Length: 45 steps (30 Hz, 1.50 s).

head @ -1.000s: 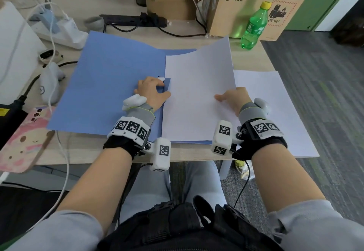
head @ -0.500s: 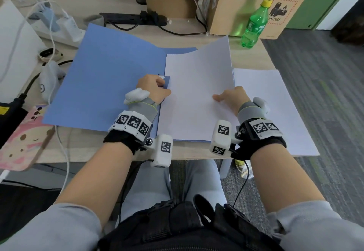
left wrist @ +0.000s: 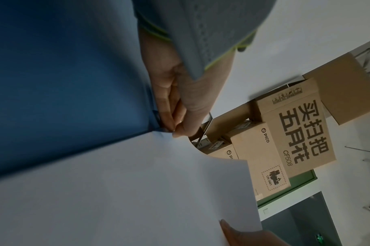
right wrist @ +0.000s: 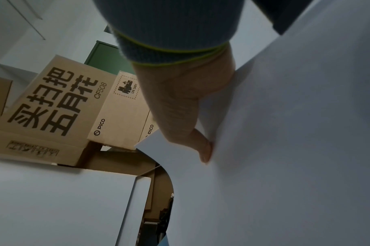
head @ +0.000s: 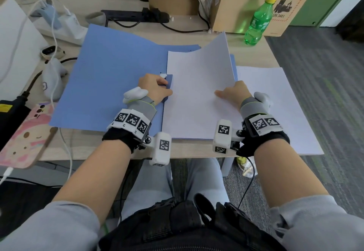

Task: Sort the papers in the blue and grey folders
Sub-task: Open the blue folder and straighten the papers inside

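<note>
The blue folder [head: 110, 77] lies open on the desk. A white sheet of paper [head: 199, 97] rests on its right half, with the far right corner curled upward. My left hand [head: 163, 85] is at the folder's spine, where its thumb and fingers [left wrist: 171, 123] pinch a small blue tab of the blue folder [left wrist: 64, 83]. My right hand [head: 226, 93] holds the sheet's right edge, with the thumb [right wrist: 203, 149] on top of the white sheet [right wrist: 285, 149] and the other fingers hidden beneath it. No grey folder shows.
More white paper [head: 275, 112] lies flat at the right, overhanging the desk edge. A green bottle [head: 258, 22] and cardboard boxes [head: 242, 8] stand at the back right. Chargers, cables and a controller [head: 53, 77] crowd the left; a pink phone [head: 25, 132] lies at the near left.
Both hands keep their holds. The folder's left cover has shifted slightly and the left hand has edged a little farther along the spine; the sheet stays lifted.
</note>
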Motion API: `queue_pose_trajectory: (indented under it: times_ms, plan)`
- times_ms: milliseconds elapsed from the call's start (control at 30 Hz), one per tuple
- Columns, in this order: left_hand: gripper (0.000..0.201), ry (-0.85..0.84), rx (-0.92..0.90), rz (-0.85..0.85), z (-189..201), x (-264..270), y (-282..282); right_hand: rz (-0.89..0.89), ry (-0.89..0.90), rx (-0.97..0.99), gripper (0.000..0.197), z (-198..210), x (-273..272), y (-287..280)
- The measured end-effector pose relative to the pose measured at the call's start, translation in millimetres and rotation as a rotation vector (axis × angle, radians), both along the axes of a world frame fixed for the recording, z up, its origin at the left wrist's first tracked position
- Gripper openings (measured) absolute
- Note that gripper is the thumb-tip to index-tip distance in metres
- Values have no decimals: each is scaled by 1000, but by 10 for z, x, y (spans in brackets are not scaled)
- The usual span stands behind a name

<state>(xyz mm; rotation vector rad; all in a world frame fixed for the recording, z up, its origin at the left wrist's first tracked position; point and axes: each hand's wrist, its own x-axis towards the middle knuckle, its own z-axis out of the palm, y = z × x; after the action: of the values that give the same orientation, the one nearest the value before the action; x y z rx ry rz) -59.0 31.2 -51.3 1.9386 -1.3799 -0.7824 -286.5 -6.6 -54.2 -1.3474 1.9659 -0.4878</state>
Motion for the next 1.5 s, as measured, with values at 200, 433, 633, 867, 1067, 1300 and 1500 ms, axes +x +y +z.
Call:
queue_pose_trajectory:
  times_ms: [200, 433, 633, 867, 1067, 1300, 1500]
  plan:
    - [32, -88, 18, -43, -45, -9, -21, -17, -23, 1, 30, -60, 25, -87]
    - [33, -113, 18, -36, -47, -14, -40, -58, -80, -50, 35, -50, 1, -112]
    - [33, -104, 2, -62, -96, 0, -27, -36, -7, -21, 50, -43, 30, -66]
    - [12, -299, 17, -234, -136, -67, -54, -19, 191, -125, 92, 34, 76, 17]
    - [22, -363, -29, -238, -140, -121, 7, 343, 517, -299, 74, 43, 343, 85]
    - [26, -274, -76, -414, -78, -1, 215, 823, 380, -276, 46, -5, 853, 279]
    - [37, -308, -361, 134, 60, 659, 575, 820, 490, -238, 47, -35, 999, 352]
